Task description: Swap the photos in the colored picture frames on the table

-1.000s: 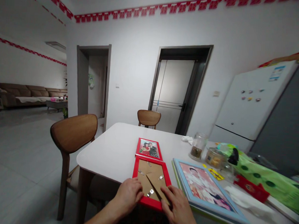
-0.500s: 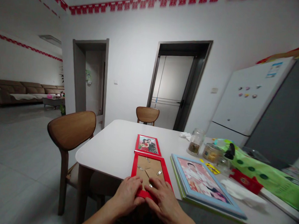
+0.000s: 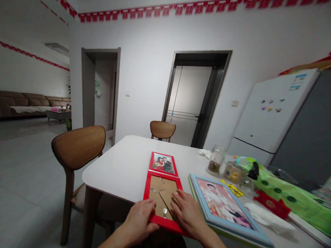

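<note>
Both my hands touch the face-down red frame (image 3: 162,186) at the worktop's (image 3: 121,164) near edge: left hand (image 3: 140,214), grip unclear; right hand (image 3: 188,213) spread, shifted rightward, leaving the bottom clip (image 3: 165,213) reachable.

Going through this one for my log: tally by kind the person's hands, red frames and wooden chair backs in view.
Hands: 2 (left hand, right hand)
Red frames: 2 (far frame, near frame)
Chair backs: 2 (left chair back, far chair back)
Total: 6
</note>
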